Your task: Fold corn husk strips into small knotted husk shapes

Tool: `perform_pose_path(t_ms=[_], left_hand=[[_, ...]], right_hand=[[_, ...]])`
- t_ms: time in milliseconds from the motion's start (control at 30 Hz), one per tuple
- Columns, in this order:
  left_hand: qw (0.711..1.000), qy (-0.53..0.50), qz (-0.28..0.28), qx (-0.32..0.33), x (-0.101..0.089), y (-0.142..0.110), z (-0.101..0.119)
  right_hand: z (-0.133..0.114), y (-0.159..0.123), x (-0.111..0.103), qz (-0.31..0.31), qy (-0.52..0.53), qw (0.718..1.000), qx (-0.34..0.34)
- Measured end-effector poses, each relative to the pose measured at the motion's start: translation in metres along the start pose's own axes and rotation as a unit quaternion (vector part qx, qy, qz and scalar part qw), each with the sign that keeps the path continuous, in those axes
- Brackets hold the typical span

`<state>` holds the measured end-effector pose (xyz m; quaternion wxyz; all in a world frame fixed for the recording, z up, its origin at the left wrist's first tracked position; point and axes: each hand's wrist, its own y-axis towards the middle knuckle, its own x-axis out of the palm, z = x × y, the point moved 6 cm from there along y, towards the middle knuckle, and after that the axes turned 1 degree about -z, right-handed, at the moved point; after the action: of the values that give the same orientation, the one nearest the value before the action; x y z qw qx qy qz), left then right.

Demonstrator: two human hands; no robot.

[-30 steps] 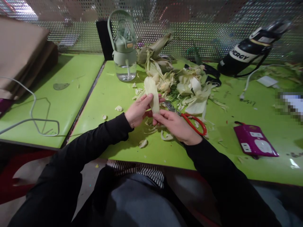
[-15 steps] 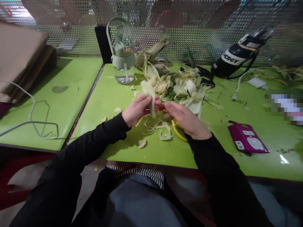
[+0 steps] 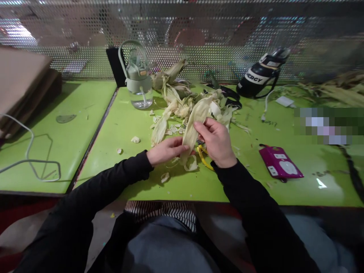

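Observation:
A long pale corn husk is stretched at a slant between my hands. My left hand pinches its lower end, the thumb lying on top. My right hand grips its right edge higher up, between thumb and fingers. Just under my right hand show the yellow handles of what look like scissors; their blades are mostly hidden. Another husk piece lies to the left, with small torn scraps beside it. Behind my hands is a loose heap of husks.
A clear water bottle stands behind on the left, and a black bottle leans at the back right. A purple pouch-like item lies to the right. Brown cardboard and a grey cable occupy the left table.
My right hand has come onto the husk, which is now a broad strip held by both hands. Another husk piece now lies left of the heap. The camera view has shifted slightly.

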<state>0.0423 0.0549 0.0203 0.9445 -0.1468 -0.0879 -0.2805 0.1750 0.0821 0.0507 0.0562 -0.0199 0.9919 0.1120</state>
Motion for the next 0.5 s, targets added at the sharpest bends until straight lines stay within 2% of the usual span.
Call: perform_pose_path(t_ms=[100, 200, 400, 500], left_hand=[[0.989, 0.020, 0.100, 0.106, -0.013, -0.005, 0.022], [0.973, 0.029, 0.172, 0.153, -0.026, -0.008, 0.033], [0.969, 0.047, 0.195, 0.145, -0.036, -0.003, 0.032], [0.975, 0.036, 0.175, 0.131, -0.034, -0.001, 0.029]], right_hand=[[-0.006, -0.006, 0.006, -0.021, -0.035, 0.999, -0.008], [-0.008, -0.011, 0.013, -0.047, -0.068, 0.997, 0.005], [-0.013, -0.011, 0.014, -0.058, -0.106, 0.993, -0.004], [-0.014, -0.010, 0.013, -0.060, -0.121, 0.991, -0.009]])
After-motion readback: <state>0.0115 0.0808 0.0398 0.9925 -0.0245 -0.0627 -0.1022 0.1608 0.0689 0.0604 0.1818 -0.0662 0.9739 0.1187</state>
